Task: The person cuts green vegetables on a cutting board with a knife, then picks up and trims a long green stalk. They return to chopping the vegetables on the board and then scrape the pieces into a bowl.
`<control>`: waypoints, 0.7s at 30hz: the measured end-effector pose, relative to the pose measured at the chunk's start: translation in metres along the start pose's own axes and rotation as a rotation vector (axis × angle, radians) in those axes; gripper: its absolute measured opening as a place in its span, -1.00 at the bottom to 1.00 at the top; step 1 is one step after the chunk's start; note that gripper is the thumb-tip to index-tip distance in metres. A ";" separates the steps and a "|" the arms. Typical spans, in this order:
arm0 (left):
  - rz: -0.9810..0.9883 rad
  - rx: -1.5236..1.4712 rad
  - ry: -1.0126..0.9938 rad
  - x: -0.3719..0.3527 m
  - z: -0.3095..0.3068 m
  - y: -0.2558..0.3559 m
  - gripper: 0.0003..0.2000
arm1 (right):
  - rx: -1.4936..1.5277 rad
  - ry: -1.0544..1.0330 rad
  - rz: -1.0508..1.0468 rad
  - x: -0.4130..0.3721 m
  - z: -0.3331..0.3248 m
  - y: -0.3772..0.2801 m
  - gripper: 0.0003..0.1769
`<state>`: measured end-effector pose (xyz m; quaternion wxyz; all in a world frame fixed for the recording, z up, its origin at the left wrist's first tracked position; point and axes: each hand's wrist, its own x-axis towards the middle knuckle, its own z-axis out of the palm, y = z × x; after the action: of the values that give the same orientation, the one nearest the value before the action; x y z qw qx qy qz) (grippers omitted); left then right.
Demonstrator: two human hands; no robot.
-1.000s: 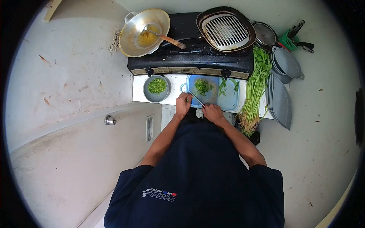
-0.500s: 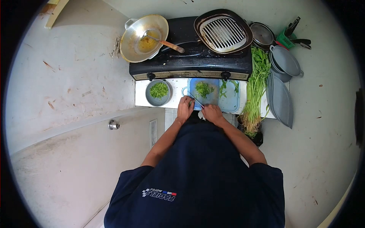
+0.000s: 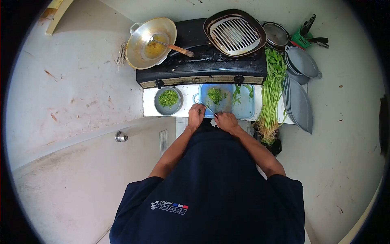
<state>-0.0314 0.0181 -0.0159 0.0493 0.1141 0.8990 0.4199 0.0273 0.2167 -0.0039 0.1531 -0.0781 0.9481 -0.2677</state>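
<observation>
My right hand (image 3: pixel 226 121) is closed on the handle of a knife (image 3: pixel 210 109), whose blade slants up and left over the near left part of a blue cutting board (image 3: pixel 243 110). My left hand (image 3: pixel 196 116) is at the board's near left corner, beside the blade, its fingers closed; what they hold is too small and hidden to name. Chopped greens (image 3: pixel 216 95) lie in a heap on the board above the knife. A few loose leaves (image 3: pixel 237 92) rest on its right half. Left of the board, a grey bowl (image 3: pixel 158 104) holds more chopped greens (image 3: pixel 168 98).
Behind the board stands a black stove (image 3: pixel 195 71) with a wok (image 3: pixel 138 51) and ladle at left and a grill pan (image 3: pixel 235 35) at right. Long leafy stalks (image 3: pixel 272 93), grey plates (image 3: pixel 298 105) and a green basket (image 3: pixel 300 39) are on the right.
The whole view has shifted slightly. Both hands remain at the near left part of the board, with the knife still in my right hand.
</observation>
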 end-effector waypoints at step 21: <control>-0.177 -0.067 0.088 0.000 0.007 0.009 -0.92 | -0.094 -0.096 0.041 -0.005 -0.002 0.001 -0.58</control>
<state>-0.0288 0.0288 -0.0138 0.0503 0.0138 0.8923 0.4485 0.0309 0.2196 -0.0015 0.2001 -0.0787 0.9525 -0.2156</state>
